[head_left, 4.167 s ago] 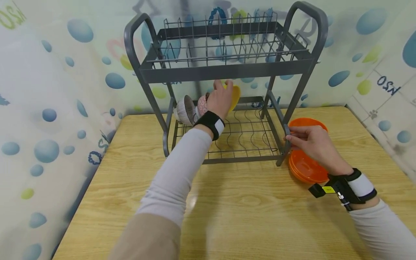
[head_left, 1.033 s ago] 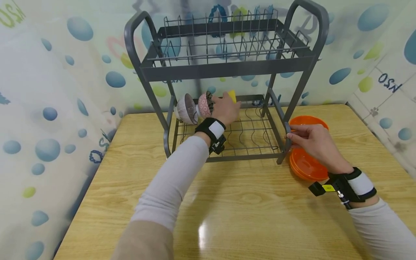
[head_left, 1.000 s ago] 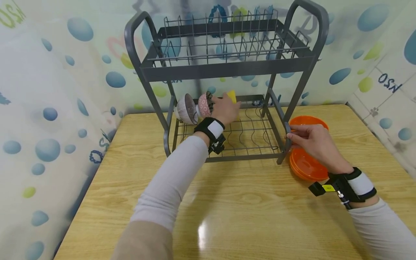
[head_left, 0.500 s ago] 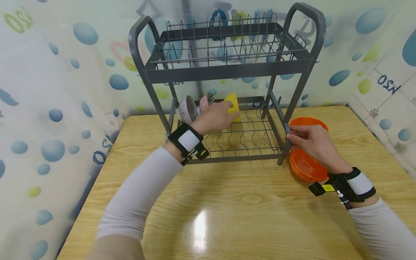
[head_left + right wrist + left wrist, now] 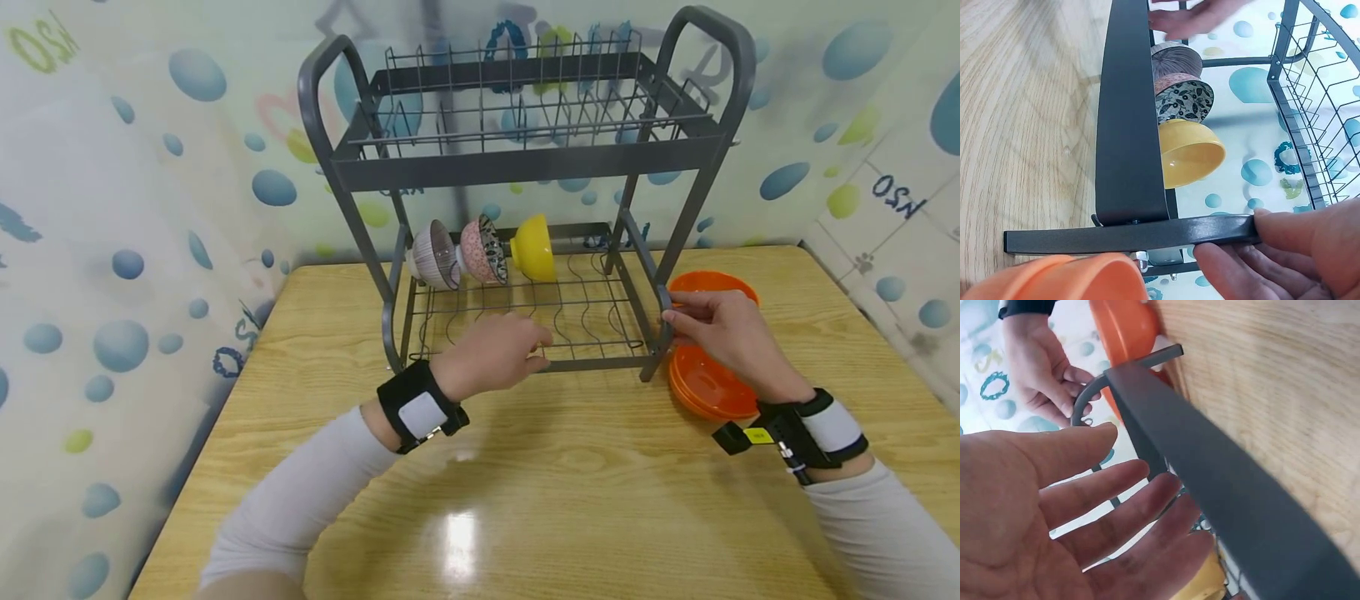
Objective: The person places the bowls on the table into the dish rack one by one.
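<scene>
On the lower tier of a grey two-tier dish rack [image 5: 525, 167], three bowls stand tipped on their sides in a row. Leftmost is a striped bowl [image 5: 432, 257], then a pink floral bowl [image 5: 480, 252] with a dark leafy inside, then a yellow bowl [image 5: 534, 250]. My left hand [image 5: 495, 354] hovers over the front rail of that tier, fingers loosely bent and holding nothing; its palm shows in the left wrist view. With thumb and fingers, my right hand [image 5: 720, 329] pinches the rack's right side frame [image 5: 1210, 230].
Orange bowls [image 5: 712, 387] sit on the wooden table [image 5: 570, 500] just right of the rack, partly behind my right hand. A patterned wall [image 5: 187, 167] stands close behind the rack. The upper wire tier [image 5: 517, 117] overhangs the lower one.
My left hand has let go of the yellow bowl and drawn back toward the front of the rack. The yellow bowl stays on the lower tier. My right hand keeps its place.
</scene>
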A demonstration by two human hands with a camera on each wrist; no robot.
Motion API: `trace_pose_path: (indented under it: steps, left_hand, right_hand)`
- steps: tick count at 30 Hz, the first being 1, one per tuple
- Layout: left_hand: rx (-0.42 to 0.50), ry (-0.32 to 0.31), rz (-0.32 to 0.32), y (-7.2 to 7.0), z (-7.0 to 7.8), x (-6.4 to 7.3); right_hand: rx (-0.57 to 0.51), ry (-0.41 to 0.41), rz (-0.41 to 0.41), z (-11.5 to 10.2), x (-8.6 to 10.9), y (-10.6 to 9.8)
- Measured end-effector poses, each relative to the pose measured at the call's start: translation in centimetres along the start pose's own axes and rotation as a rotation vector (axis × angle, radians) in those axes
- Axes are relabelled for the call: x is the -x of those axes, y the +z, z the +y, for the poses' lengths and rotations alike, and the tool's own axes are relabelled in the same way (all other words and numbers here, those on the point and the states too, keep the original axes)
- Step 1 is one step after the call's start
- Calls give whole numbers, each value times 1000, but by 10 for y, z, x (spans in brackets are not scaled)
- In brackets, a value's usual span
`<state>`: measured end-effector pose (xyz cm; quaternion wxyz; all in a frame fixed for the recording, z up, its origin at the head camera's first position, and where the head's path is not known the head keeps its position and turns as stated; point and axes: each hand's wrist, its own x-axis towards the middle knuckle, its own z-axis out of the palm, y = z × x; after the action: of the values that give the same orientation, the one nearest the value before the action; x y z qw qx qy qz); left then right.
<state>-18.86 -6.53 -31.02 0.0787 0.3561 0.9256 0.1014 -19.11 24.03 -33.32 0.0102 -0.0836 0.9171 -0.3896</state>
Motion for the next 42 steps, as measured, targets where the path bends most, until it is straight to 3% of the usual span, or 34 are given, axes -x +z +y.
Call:
trace_pose_path:
  steps: [7,16,21,25,29,35,42]
  left_hand:
    - [-20,8,26,16,-5,4]
    - [-47,16,45,20,-9,4]
    - [-73,41,44,20,-11,2]
    - [-82,55,55,20,-12,2]
    - [-95,64,68,20,-13,2]
    - [-105,66,74,21,-14,3]
    - [-113,76,90,21,-14,3]
  right_hand:
    - [-1,-5,5,0,0,0]
    - [7,2,-17,2,0,-1]
    - [104,-35,-51,4,1,-8]
    - [187,-111,-28,10,3,-15]
    - [266,-125,-23,17,8,-26]
    - [356,-67,-76,30,19,-41]
    - [408,39,-74,54,28,-48]
